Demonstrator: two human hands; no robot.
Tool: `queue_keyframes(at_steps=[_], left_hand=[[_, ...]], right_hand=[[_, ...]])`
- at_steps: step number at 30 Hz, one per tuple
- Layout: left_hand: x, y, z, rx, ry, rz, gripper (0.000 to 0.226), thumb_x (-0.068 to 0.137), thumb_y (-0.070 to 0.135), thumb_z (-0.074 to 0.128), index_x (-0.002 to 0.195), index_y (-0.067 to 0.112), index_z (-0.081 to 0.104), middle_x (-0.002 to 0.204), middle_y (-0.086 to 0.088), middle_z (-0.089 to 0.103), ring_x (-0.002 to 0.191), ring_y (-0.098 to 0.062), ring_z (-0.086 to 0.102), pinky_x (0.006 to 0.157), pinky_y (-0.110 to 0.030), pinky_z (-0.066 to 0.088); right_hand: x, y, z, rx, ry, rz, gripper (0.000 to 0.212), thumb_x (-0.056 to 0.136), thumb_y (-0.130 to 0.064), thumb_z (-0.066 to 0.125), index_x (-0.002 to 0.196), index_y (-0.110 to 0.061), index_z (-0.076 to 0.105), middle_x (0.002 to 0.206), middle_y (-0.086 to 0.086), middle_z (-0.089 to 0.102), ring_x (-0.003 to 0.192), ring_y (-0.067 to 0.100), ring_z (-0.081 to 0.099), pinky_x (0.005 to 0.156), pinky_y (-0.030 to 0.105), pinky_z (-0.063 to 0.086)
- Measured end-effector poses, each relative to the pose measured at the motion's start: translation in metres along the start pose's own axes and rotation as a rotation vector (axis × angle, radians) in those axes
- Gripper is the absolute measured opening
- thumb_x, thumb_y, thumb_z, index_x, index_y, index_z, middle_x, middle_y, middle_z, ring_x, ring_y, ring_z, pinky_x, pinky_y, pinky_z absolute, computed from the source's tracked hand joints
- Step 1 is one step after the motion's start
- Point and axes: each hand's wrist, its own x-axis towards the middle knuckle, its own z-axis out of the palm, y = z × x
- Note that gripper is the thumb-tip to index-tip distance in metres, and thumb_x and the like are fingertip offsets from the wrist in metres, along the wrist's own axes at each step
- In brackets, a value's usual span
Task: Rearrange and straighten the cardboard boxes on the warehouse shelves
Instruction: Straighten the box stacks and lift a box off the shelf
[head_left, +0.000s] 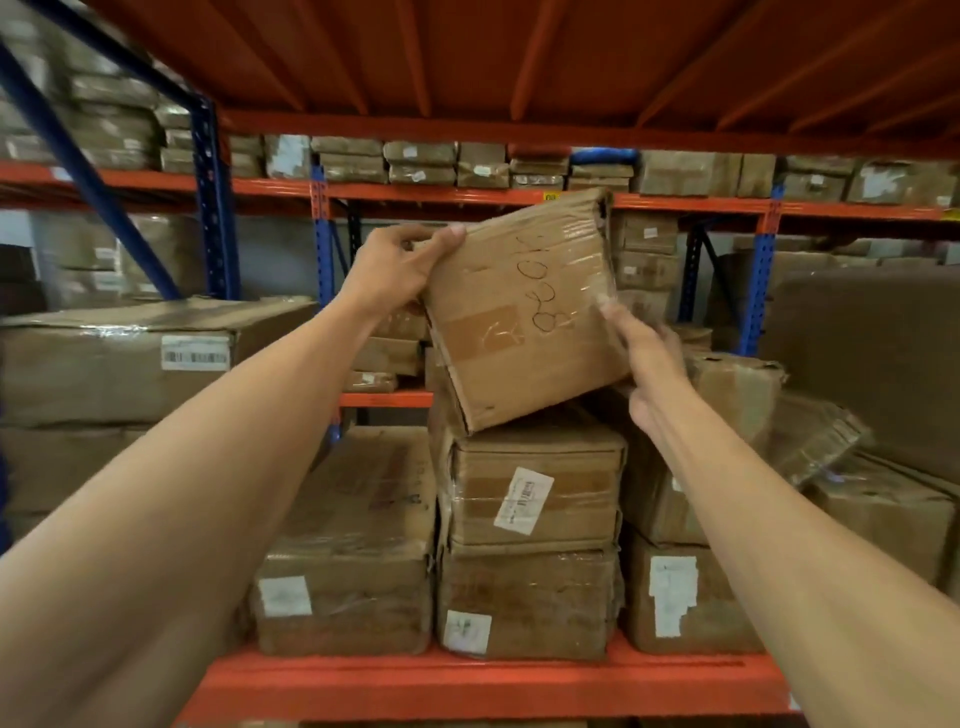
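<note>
A tilted cardboard box with handwritten marks and clear tape rests with its lower corner on a stack of two taped boxes on the orange shelf. My left hand grips its upper left corner, thumb on the front face. My right hand presses flat against its lower right edge, fingers spread. The box leans with its top toward the right.
A flat box lies left of the stack and a labelled box to the right, with crumpled boxes behind. A large box stands far left. A blue upright and the orange deck overhead bound the bay.
</note>
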Motion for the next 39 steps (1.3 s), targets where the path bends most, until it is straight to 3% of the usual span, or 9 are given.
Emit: queue_keyframes(at_steps=[3,6,9,12,15,19,27,34,39], left_hand=[[-0.007,-0.003,-0.014,-0.059,0.083,-0.162,0.068,0.064,0.085,0.068,0.101,0.027,0.067,0.101,0.0,0.071,0.09,-0.023,0.073,0.063,-0.045,0.065],[-0.008,0.004,-0.024,-0.076,0.141,-0.358,0.093,0.066,0.085,0.067,0.124,0.013,0.06,0.112,-0.008,0.067,0.097,-0.031,0.069,0.073,-0.049,0.063],[-0.012,0.011,-0.031,-0.196,0.088,-0.537,0.049,0.09,0.058,0.063,0.115,0.016,0.057,0.107,-0.012,0.059,0.086,-0.037,0.063,0.05,-0.052,0.061],[-0.023,-0.004,-0.035,-0.508,0.112,-0.684,0.038,0.096,0.055,0.054,0.111,0.021,0.059,0.106,-0.016,0.068,0.091,-0.037,0.066,0.064,-0.055,0.06],[-0.038,-0.043,-0.04,-0.762,0.367,-0.705,0.053,0.095,0.052,0.059,0.134,0.017,0.054,0.121,-0.014,0.069,0.106,-0.034,0.067,0.093,-0.056,0.056],[-0.062,-0.079,-0.051,-0.851,0.578,-0.725,0.046,0.094,0.045,0.063,0.129,0.019,0.047,0.113,-0.014,0.066,0.098,-0.033,0.067,0.084,-0.057,0.06],[-0.076,-0.12,-0.072,-0.945,0.746,-0.752,0.061,0.096,0.048,0.057,0.145,0.019,0.038,0.115,-0.012,0.063,0.094,-0.029,0.064,0.089,-0.053,0.059],[-0.101,-0.156,-0.047,-0.984,0.743,-0.821,0.043,0.1,0.04,0.047,0.133,0.015,0.053,0.106,-0.009,0.065,0.09,-0.028,0.063,0.092,-0.052,0.057],[-0.119,-0.194,-0.055,-0.843,0.734,-0.968,0.029,0.099,0.032,0.032,0.109,0.017,0.055,0.114,-0.012,0.065,0.089,-0.029,0.059,0.091,-0.05,0.056]], right_hand=[[-0.004,0.005,0.01,0.294,-0.068,0.188,0.132,0.04,-0.072,0.093,0.153,-0.023,0.045,0.138,0.009,0.063,0.122,0.028,0.06,0.088,0.046,0.057],[-0.012,0.011,0.035,0.414,-0.256,0.331,0.096,0.063,-0.087,0.071,0.14,-0.03,0.057,0.128,0.011,0.069,0.117,0.035,0.062,0.103,0.06,0.048],[-0.014,0.0,0.054,0.479,-0.232,0.346,0.068,0.079,-0.085,0.055,0.122,-0.033,0.065,0.118,0.01,0.073,0.109,0.034,0.066,0.094,0.058,0.051],[-0.018,-0.024,0.07,0.401,-0.185,0.286,0.045,0.089,-0.065,0.061,0.116,-0.029,0.064,0.111,0.009,0.075,0.101,0.03,0.069,0.085,0.051,0.057],[-0.029,-0.042,0.095,0.209,-0.056,0.213,0.042,0.089,-0.052,0.063,0.113,-0.019,0.058,0.105,0.01,0.07,0.094,0.027,0.066,0.087,0.047,0.059],[-0.041,-0.04,0.132,0.146,-0.014,0.113,0.037,0.095,-0.052,0.058,0.109,-0.022,0.044,0.108,0.008,0.064,0.091,0.024,0.062,0.09,0.046,0.055],[-0.055,-0.031,0.181,-0.001,-0.033,-0.025,0.03,0.099,-0.051,0.054,0.1,-0.021,0.056,0.098,0.001,0.06,0.082,0.015,0.053,0.082,0.039,0.048],[-0.053,0.002,0.189,-0.133,-0.01,-0.069,0.038,0.1,-0.052,0.051,0.117,-0.019,0.054,0.115,0.005,0.06,0.092,0.019,0.057,0.081,0.036,0.045],[-0.064,0.048,0.205,-0.217,-0.007,-0.043,0.032,0.098,-0.05,0.056,0.089,-0.019,0.056,0.094,-0.001,0.06,0.087,0.02,0.059,0.084,0.038,0.048]])
